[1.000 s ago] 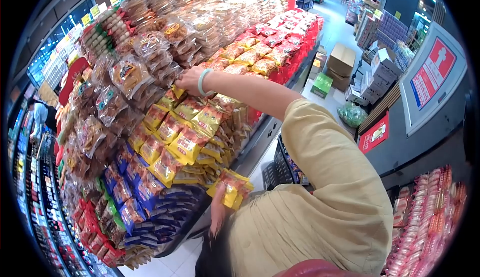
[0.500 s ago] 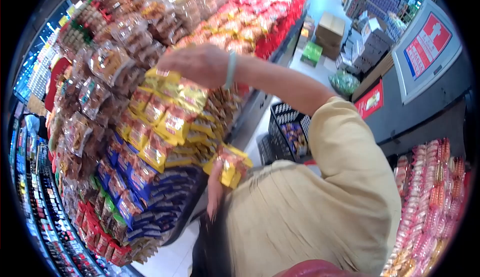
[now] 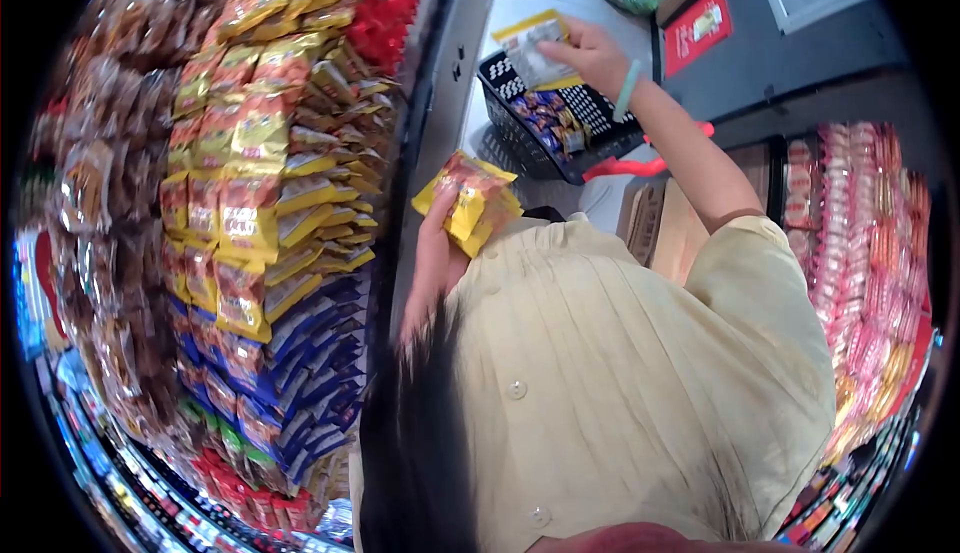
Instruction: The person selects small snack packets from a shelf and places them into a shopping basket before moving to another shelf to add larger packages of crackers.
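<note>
My left hand is closed around several yellow snack packets, held close to my chest. Out to the right, my right hand pinches a yellow-edged snack packet with a pale face turned up, its thumb lying across it. That packet hangs over a black plastic basket with slotted sides. Inside the basket lie small blue-and-purple packets. Stacked yellow packets fill the display to the left of my left hand.
Blue packets are stacked below the yellow ones, and clear-wrapped brown goods stand further left. A dark shelf edge borders the display. Pink packs line the right side. A red handle lies beside the basket.
My right hand has moved from the stacked yellow packets to over the basket, now with a packet in it. My left hand still holds its yellow packets. The view has turned.
</note>
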`<state>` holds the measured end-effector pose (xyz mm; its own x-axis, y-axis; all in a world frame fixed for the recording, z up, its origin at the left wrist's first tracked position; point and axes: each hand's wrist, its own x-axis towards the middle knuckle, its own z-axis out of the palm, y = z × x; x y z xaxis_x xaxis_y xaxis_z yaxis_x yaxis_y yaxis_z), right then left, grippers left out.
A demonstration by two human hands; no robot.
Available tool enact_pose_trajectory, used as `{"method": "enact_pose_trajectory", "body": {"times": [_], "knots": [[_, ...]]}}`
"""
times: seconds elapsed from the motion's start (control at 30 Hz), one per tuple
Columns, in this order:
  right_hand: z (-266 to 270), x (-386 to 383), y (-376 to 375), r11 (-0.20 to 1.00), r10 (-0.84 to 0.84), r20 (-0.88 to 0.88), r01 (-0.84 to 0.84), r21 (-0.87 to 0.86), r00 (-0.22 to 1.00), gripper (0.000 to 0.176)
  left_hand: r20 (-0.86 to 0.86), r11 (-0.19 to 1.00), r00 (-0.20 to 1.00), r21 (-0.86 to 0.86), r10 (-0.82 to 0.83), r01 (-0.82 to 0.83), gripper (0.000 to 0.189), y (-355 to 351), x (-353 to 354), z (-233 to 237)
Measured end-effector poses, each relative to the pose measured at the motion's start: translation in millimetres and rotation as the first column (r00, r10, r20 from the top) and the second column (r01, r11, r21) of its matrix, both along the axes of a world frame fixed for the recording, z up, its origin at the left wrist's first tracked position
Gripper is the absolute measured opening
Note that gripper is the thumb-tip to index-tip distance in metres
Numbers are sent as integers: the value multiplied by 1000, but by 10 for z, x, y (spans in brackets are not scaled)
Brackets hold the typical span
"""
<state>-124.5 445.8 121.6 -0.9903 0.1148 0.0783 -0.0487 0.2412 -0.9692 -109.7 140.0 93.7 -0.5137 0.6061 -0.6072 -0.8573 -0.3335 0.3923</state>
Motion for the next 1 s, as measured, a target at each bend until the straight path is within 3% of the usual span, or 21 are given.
{"method": "enact_pose_trajectory", "body": {"times": [0.1, 0.13, 0.2, 0.27, 0.33, 0.37, 0.43, 0.47, 0.53, 0.6, 0.63, 0.73, 0.77, 0.8, 0.87, 0.9, 0.93, 1.0], "knots": [[-778, 83, 184, 972, -64, 251, 118, -204, 966, 23, -126, 983, 975, -13, -182, 182, 44, 360, -200, -423], [-961, 94, 211, 962, -146, 384, 221, -160, 912, 22, -118, 970, 965, 39, -234, 240, 43, 495, -292, -583], [-1301, 103, 263, 929, -227, 517, 343, -140, 825, 22, -48, 972, 972, 39, -230, 232, 42, 812, -426, -846], [-1460, 94, 287, 804, -221, 679, 525, -279, 700, 24, -44, 965, 964, -9, -264, 263, 41, 1125, -569, -1153], [-2261, 32, 565, 855, -286, 643, 492, -164, 710, 29, -42, 953, 953, -57, -301, 298, 40, 1392, -658, -1396], [-2316, 9, 665, 849, -288, 646, 501, -170, 707, 29, -38, 941, 942, -67, -334, 331, 40, 1522, -697, -1490], [-2428, -23, 790, 826, -395, 715, 563, 2, 576, 31, 26, 931, 932, -38, -363, 363, 42, 1776, -764, -1617], [-2522, -49, 855, 628, -331, 813, 755, -190, 479, 32, 27, 929, 930, -47, -366, 367, 42, 1885, -778, -1671], [-3446, -86, 1208, 557, -273, 875, 807, -194, 399, 32, 52, 930, 933, -77, -356, 360, 44, 2059, -775, -1715], [-3867, -137, 1414, 506, -310, 900, 854, -116, 307, 31, 81, 921, 928, -116, -363, 371, 45, 2211, -803, -1899], [-4332, -123, 1548, 461, -310, 907, 880, -118, 284, 30, 96, 919, 925, -119, -367, 377, 44, 2288, -819, -1974], [-4858, -217, 1804, 460, -362, 913, 888, -3, 190, 30, 158, 906, 910, -129, -383, 403, 43, 2568, -940, -2265], [-4995, -274, 1883, 381, -369, 921, 924, 29, 123, 31, 164, 894, 899, -133, -406, 428, 43, 2638, -985, -2373], [-5021, -338, 1963, 281, -309, 945, 960, -13, 103, 31, 166, 884, 890, -135, -425, 447, 42, 2722, -1035, -2466], [-5124, -449, 2096, 205, -361, 915, 972, -114, 183, 29, 186, 875, 885, -161, -427, 456, 42, 2886, -1113, -2616], [-5141, -487, 2158, 215, -390, 898, 968, -126, 203, 28, 206, 882, 900, -207, -384, 424, 39, 2977, -1138, -2694], [-5150, -517, 2283, 253, -244, 942, 953, -168, 231, 27, 222, 886, 914, -250, -340, 391, 37, 3051, -1167, -2786], [-5106, -568, 2291, 164, -393, 881, 962, -216, 265, 26, 193, 874, 895, -208, -403, 439, 40, 3131, -1237, -2980]]}}
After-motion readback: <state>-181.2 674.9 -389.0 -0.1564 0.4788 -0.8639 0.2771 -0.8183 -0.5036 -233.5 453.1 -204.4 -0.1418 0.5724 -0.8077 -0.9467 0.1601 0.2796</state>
